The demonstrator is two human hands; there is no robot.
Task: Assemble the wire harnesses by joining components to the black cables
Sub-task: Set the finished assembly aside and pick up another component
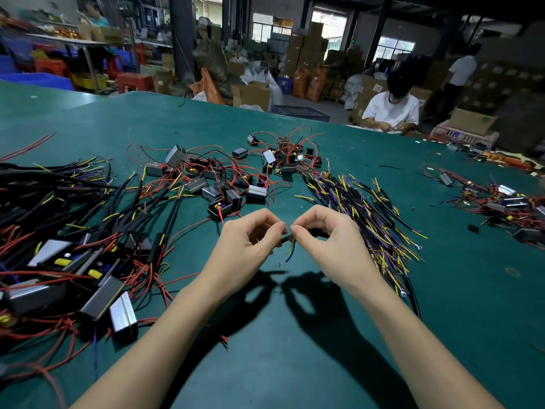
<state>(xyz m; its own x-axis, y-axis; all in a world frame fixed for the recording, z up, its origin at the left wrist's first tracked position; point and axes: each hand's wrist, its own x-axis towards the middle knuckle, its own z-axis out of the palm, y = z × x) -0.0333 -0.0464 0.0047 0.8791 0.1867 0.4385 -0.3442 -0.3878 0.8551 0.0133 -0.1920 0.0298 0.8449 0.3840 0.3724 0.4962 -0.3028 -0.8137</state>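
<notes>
Both hands meet above the middle of the green table (pixel 295 335). My left hand (pixel 250 237) pinches a thin red wire (pixel 194 227) that trails left towards a small black component box (pixel 219 208). My right hand (pixel 327 234) pinches the end of a black cable (pixel 314 231), whose yellow and blue leads (pixel 291 249) hang down between the two hands. The fingertips of both hands touch at the wire ends. A pile of black cables with yellow and purple leads (pixel 362 208) lies just right of my right hand.
Loose boxes with red wires (pixel 224 175) lie beyond the hands. A heap of black cables and metal-cased units (pixel 59 246) fills the left side. More units (pixel 501 202) lie at the far right. A person in white (pixel 392 110) sits across the table.
</notes>
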